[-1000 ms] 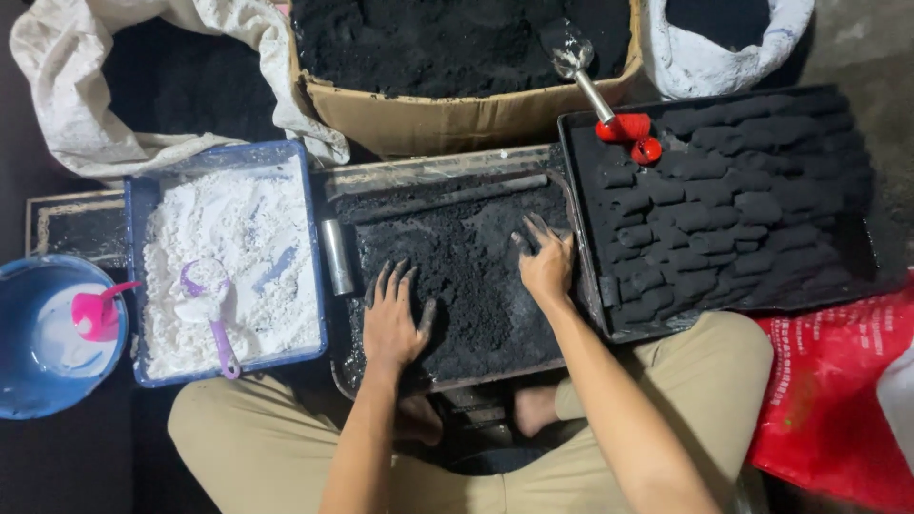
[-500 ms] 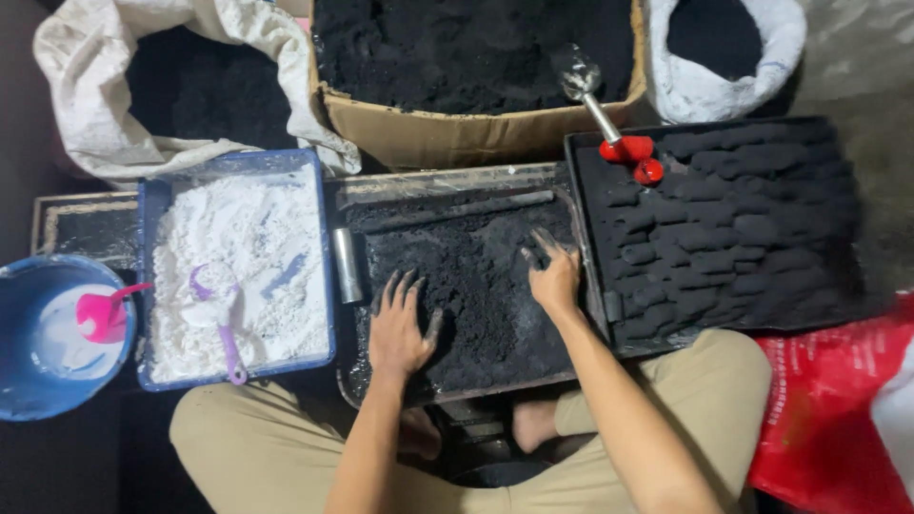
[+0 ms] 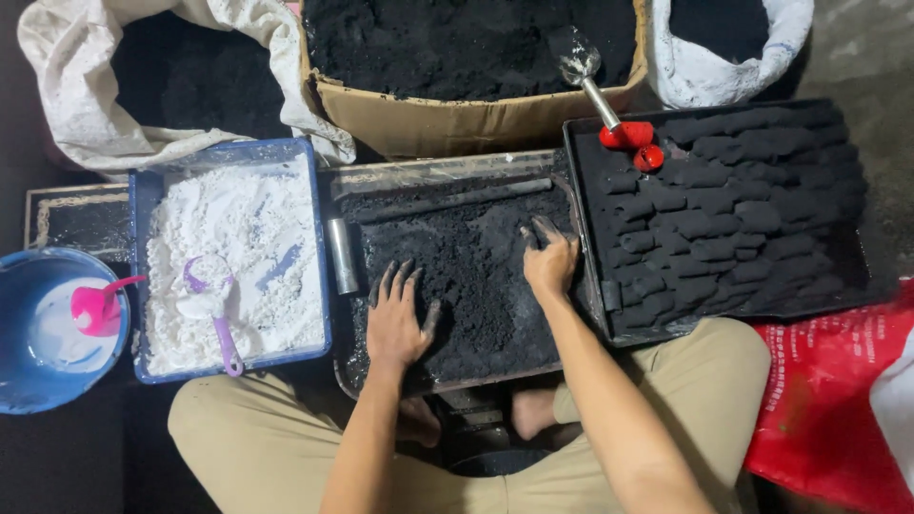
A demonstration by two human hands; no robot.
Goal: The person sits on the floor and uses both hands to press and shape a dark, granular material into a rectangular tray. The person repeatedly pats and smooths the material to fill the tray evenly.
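Single head-worn view, straight down, fairly close over lap, black-powder tray [image 3: 457, 276] and perhaps floor.

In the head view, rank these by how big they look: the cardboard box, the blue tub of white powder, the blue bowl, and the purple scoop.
Largest to smallest:
1. cardboard box, though cut off at the top
2. blue tub
3. blue bowl, partly cut off at the left edge
4. purple scoop

Blue tub [image 3: 143, 286]: left of the grip — white powder, purple scoop [image 3: 214, 305] in it.
Blue bowl [image 3: 38, 381]: far left, pink scoop [image 3: 95, 306] inside.
Cardboard box [image 3: 457, 119]: beyond the grip.
Black tray [image 3: 847, 286]: right — rows of dark lumps.
Red-handled scoop [image 3: 609, 109]: on the box's rim.
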